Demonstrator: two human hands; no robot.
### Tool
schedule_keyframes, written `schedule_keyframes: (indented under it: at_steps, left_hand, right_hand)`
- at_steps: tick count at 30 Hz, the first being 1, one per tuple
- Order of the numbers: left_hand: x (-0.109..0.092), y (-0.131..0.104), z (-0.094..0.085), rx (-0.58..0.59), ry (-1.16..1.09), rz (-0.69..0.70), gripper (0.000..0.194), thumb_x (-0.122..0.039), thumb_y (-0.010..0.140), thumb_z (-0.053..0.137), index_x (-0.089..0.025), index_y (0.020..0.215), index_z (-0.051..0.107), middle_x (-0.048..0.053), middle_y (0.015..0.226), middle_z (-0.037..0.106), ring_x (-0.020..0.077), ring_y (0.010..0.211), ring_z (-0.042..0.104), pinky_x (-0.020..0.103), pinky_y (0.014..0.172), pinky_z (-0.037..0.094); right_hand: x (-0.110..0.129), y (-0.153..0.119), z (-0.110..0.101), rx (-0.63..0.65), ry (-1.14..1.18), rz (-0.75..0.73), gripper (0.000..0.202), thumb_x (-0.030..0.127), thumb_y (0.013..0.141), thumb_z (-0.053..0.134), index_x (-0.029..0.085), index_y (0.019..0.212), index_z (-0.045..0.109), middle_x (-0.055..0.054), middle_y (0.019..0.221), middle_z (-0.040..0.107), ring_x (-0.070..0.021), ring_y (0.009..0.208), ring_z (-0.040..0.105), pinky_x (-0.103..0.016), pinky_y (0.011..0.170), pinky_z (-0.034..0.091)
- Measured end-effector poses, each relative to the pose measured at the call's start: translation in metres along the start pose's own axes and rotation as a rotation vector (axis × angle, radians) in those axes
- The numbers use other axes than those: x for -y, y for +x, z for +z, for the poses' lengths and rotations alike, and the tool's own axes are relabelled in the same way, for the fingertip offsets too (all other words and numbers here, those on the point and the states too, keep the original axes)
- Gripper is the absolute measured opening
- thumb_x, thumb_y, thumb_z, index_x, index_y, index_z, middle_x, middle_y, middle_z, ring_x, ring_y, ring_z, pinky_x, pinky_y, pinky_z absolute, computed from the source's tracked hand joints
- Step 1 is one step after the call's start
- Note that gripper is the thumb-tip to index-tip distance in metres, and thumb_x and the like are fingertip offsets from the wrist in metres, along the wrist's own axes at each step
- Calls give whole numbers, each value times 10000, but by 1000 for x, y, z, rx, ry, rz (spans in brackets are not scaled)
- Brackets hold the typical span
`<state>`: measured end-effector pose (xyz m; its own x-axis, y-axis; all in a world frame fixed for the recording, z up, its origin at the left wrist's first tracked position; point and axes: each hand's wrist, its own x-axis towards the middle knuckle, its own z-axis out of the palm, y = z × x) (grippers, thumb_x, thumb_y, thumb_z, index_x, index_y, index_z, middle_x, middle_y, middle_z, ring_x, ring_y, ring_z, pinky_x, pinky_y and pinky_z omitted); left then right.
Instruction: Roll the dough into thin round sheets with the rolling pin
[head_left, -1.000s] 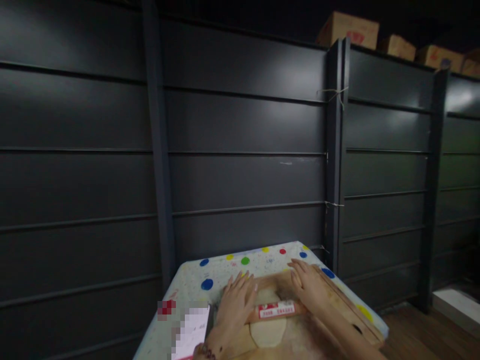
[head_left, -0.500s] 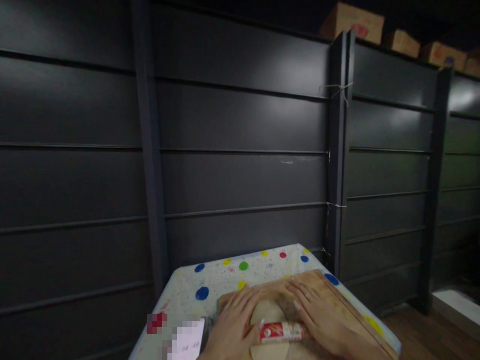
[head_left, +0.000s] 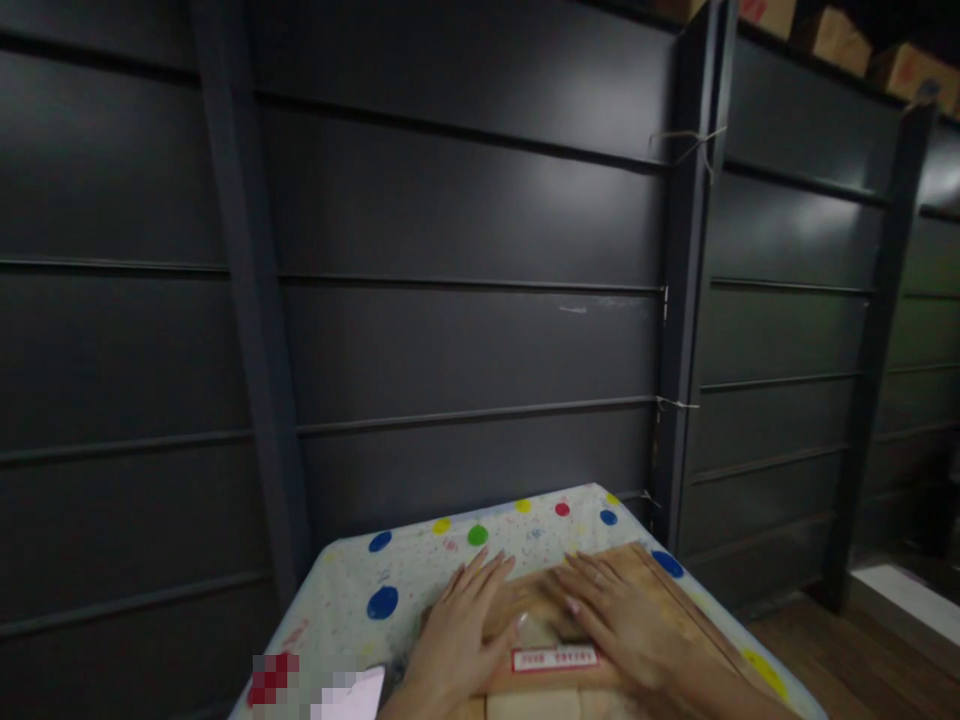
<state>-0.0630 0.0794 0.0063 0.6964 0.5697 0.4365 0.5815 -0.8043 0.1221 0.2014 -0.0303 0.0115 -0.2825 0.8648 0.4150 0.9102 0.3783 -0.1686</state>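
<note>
A rolling pin [head_left: 555, 680] with a red-and-white label lies crosswise over a flat beige sheet of dough [head_left: 532, 705] on a wooden board [head_left: 667, 590]. My left hand [head_left: 465, 630] rests over the pin's left end, fingers stretched forward and spread. On the other end lies my right hand [head_left: 622, 620], also flat, its fingertips reaching over the board. Both palms press on the pin without wrapping round it. The pin's ends are hidden beneath the hands, and part of the dough is covered.
A white table cover [head_left: 431, 565] with coloured dots lies under the board. At the left is a phone [head_left: 360, 695], partly blurred out. A dark panelled wall [head_left: 465, 350] stands behind the table. Cardboard boxes [head_left: 836, 40] sit on top at the right.
Both hands have slid a little forward, the left one more. The rolling pin has turned, so a different side of its label shows. The camera view has tilted slightly.
</note>
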Motion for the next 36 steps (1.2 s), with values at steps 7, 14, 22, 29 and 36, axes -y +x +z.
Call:
schedule_keyframes:
  at_steps: [7, 14, 22, 29, 36]
  left_hand:
    - [3, 15, 0, 2, -48, -42, 526, -535, 959, 459, -245, 1396, 501, 72, 1462, 520, 256, 1370, 437, 501, 1143, 373]
    - [4, 16, -5, -38, -7, -19, 471, -524, 985, 409, -254, 1336, 568, 53, 1416, 571, 257, 1358, 455, 544, 1164, 331]
    - [-9, -22, -11, 52, 36, 79, 474, -480, 983, 428, -372, 1445, 425, -41, 1484, 490, 253, 1363, 448, 538, 1135, 390]
    - [0, -39, 3, -70, 182, 220, 630, -444, 935, 521, -383, 1516, 287, -21, 1476, 492, 301, 1305, 513, 512, 1090, 434]
    - [-7, -37, 5, -50, 249, 183, 621, -271, 879, 519, -316, 1482, 376, -18, 1500, 465, 264, 1318, 502, 460, 1075, 466]
  right_hand:
    - [2, 17, -5, -4, -76, 96, 410, 440, 1036, 322, 351, 1387, 513, 10, 1450, 509, -195, 1376, 399, -413, 1129, 325]
    - [2, 9, -14, -155, -206, 137, 396, 374, 1012, 363, 316, 1351, 560, -14, 1397, 568, -243, 1279, 512, -464, 1088, 373]
    - [0, -37, 22, -123, -378, 38, 402, 373, 980, 435, 266, 1339, 581, -27, 1370, 570, -273, 1222, 573, -434, 988, 497]
    - [-25, -62, 61, -121, -328, -12, 467, 422, 971, 488, 408, 1434, 428, 36, 1379, 537, -269, 1191, 596, -424, 919, 556]
    - [5, -44, 20, -35, -295, -42, 588, 418, 981, 475, 452, 1501, 201, 36, 1471, 417, -273, 1284, 510, -456, 1020, 480]
